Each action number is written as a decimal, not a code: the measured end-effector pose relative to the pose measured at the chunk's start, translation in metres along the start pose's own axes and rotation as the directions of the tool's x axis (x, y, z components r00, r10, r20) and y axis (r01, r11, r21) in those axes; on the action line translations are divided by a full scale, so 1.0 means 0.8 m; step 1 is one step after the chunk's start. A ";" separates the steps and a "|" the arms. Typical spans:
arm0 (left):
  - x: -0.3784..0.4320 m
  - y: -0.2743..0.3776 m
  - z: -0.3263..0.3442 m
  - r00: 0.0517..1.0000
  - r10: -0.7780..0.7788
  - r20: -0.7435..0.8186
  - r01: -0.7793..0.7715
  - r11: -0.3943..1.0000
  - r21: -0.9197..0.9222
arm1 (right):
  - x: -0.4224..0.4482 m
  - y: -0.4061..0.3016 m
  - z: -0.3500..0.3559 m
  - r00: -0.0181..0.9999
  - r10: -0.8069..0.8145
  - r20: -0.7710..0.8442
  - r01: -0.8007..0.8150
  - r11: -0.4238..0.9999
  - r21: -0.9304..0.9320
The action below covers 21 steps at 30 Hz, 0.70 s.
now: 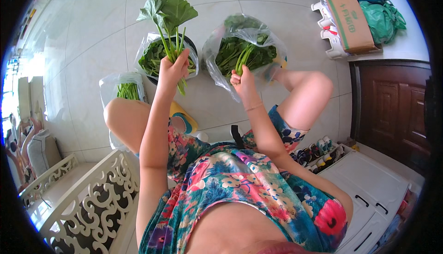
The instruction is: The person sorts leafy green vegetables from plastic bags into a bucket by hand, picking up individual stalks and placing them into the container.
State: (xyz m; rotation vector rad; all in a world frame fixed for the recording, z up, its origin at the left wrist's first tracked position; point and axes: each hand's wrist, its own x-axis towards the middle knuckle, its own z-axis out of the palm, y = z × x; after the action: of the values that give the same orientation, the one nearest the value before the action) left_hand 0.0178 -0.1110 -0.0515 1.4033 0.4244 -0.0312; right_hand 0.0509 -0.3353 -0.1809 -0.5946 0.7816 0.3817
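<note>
My left hand (174, 68) is closed around several green leafy stems (176, 9), their broad leaves pointing away from me and the cut ends hanging below my fist. Beneath it stands a dark round container (191, 42) lined with a clear plastic bag, with leafy greens (150, 56) inside. My right hand (244, 80) grips a few thick green stems (245, 57) at the near side of an open clear plastic bag (214, 60). That bag is full of leafy greens (230, 51), and the far ends of the gripped stems merge with them.
By my left knee, a smaller clear bag (135, 77) holds cut green stems (127, 91). A cardboard box (351, 22) and green plastic bag (379, 22) are at upper right. A white scrollwork railing (100, 184) is left; shoes (315, 151) and a white cabinet (367, 188) are right.
</note>
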 end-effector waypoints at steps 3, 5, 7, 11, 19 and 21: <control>0.005 0.001 0.004 1.000 0.002 -0.021 -0.002 1.000 -0.006 | -0.028 -0.002 -0.016 0.985 0.032 0.169 -0.007 0.989 -0.150; 0.008 -0.003 0.003 0.999 0.007 -0.047 -0.008 1.000 -0.011 | -0.063 -0.006 -0.010 0.965 0.122 0.233 -0.078 0.979 -0.190; 0.009 -0.009 -0.001 1.000 0.003 -0.006 -0.004 0.999 -0.054 | -0.083 -0.005 -0.009 0.944 0.177 0.278 -0.107 0.963 -0.249; 0.014 -0.006 0.003 1.000 0.007 0.019 -0.006 0.998 -0.063 | -0.078 0.021 -0.052 0.946 0.288 0.148 -0.235 0.925 -0.297; 0.019 -0.028 -0.007 0.999 -0.039 -0.001 0.038 0.997 -0.072 | -0.156 0.035 -0.050 0.979 0.145 0.143 -0.046 0.842 -0.538; 0.017 -0.028 -0.006 0.999 -0.047 0.005 0.047 0.995 -0.092 | -0.178 0.038 -0.055 0.975 0.133 0.177 -0.012 0.831 -0.556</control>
State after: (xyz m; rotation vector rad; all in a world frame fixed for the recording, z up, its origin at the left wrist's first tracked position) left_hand 0.0229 -0.1070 -0.0774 1.3026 0.4506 -0.0515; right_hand -0.0823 -0.3539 -0.1102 -1.0528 0.4828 0.7439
